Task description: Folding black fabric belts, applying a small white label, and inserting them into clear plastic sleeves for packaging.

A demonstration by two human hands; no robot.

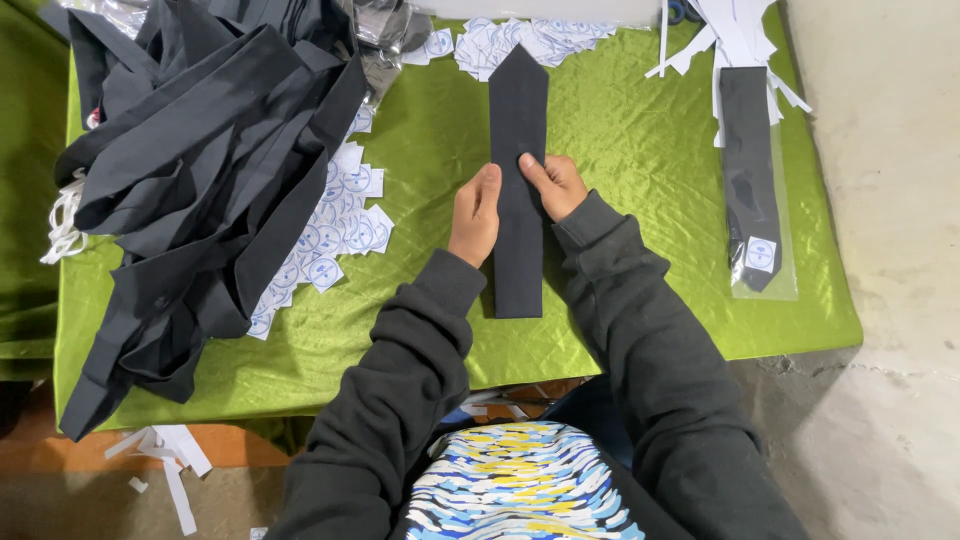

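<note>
While both hands press down on it, a long flat dark-grey fabric necktie piece with a pointed end (pixel 518 180) lies lengthwise on the crinkled green satin table cloth (pixel 620 170), point aimed away from the person. Left hand (pixel 474 213) rests along the strip's left edge w/ fingers laid flat and together; right hand (pixel 553 184) sits on the right edge, thumb and fingertips pinching down on the cloth, apparently to keep the strip straight and flat. Neither hand lifts it.

Left of the left hand, a big heap of loose dark fabric strips (pixel 200 170) is piled w/in easy reach, partly hanging off the table edge. Under and beside that heap: a scatter of small white square paper labels w/ round blue marks (pixel 340 225). More of the same labels (pixel 510 40) lie beyond the hands, past the strip's point.

Well to the right of the right hand, a clear plastic sleeve holding a folded dark tie (pixel 752 190) lies apart, one white-and-blue label stuck near its lower end. White paper strips (pixel 735 35) fan out beyond it. More paper scraps (pixel 165 455) litter the floor, lower left.
</note>
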